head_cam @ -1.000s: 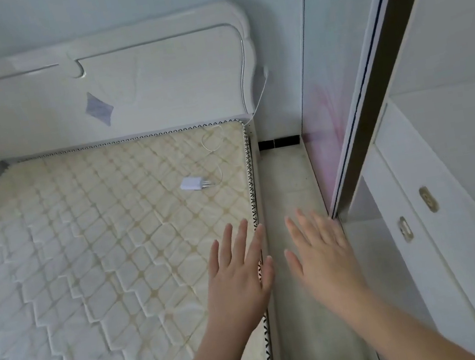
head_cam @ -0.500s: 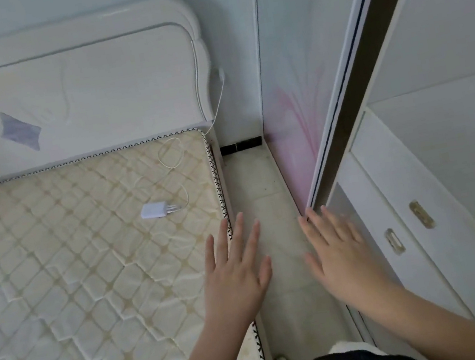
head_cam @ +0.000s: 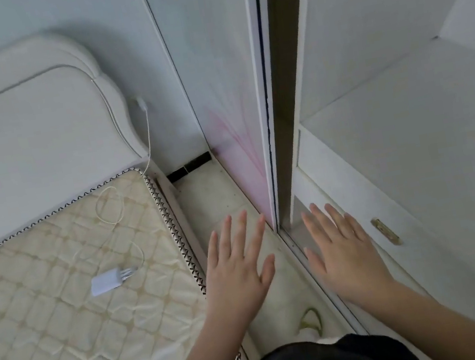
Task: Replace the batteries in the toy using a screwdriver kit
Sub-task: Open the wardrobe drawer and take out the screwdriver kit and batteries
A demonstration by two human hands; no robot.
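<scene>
A home bedroom: bare quilted mattress point(head_cam: 62, 303), white headboard point(head_cam: 35, 144), sliding-door wardrobe point(head_cam: 413, 150) beside it.

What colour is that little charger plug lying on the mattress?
The charger plug is white, with a thin white cable; the head view shows it.

One camera, worn on the person's head, looks forward and steeply down, near both outstretched hands, along the narrow floor point(head_cam: 227, 200) between the mattress point(head_cam: 62, 303) at left and wardrobe point(head_cam: 413, 150) at right.

Both hands were stretched forward, palms down, fingers straight and spread: left hand point(head_cam: 237, 269), right hand point(head_cam: 344, 251), holding nothing.
</scene>
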